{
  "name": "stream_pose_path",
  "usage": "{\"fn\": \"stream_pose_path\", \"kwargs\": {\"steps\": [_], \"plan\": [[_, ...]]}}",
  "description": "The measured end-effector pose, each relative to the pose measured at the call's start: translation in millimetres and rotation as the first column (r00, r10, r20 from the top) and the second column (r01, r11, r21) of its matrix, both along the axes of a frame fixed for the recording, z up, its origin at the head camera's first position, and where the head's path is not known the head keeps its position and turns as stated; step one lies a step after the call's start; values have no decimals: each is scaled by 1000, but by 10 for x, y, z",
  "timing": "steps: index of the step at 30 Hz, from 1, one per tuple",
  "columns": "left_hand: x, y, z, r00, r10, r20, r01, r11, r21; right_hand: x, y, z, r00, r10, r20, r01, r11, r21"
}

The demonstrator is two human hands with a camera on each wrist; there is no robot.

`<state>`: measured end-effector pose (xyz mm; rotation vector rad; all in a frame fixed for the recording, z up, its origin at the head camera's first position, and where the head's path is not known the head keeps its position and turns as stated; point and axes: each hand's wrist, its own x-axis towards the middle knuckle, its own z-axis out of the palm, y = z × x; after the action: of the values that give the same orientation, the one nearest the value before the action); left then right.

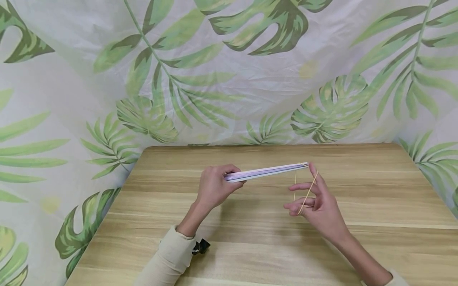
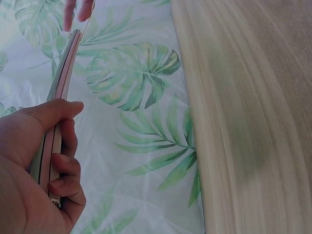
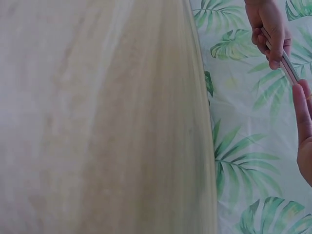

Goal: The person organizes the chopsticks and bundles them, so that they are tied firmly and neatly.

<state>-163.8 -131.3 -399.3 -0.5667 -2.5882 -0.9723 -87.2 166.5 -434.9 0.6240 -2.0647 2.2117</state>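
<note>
My left hand grips one end of a thin stack of flat pieces, edge-on and raised above the table. White, pale purple and dark edges show; their kind is unclear. In the left wrist view, the thumb lies across one side of the stack and the fingers curl round the other. At its far end is my right hand, index finger raised against the tip, fingers spread. A thin yellow rubber band stretches across the right index finger and thumb, and part of it crosses the stack's tip.
Beneath both hands lies a wood-grain table. Behind it and at its sides hangs a pale leaf-patterned cloth. A small black object shows beside the left sleeve.
</note>
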Motion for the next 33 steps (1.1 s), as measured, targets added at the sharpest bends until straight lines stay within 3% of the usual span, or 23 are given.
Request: {"fn": "stream_pose_path", "kwargs": {"steps": [7,16,25,28,33], "plan": [[8,20,-14,997,20,-70,-19,1000,12,0,-13,-23,993,12,118,0,995,-95],[-5,14,-52,992,-10,-129,13,1000,19,-22,-22,-113,959,149,239,-92,968,-235],[-35,-61,-41,983,-126,-130,129,992,14,-114,111,-168,938,269,218,-166,902,-399],[-43,-79,-26,980,-158,-122,160,987,0,-153,174,-143,936,285,206,-182,895,-408],[-46,-84,-20,975,-195,-104,194,981,-15,-206,256,-82,938,277,207,-190,913,-361]]}}
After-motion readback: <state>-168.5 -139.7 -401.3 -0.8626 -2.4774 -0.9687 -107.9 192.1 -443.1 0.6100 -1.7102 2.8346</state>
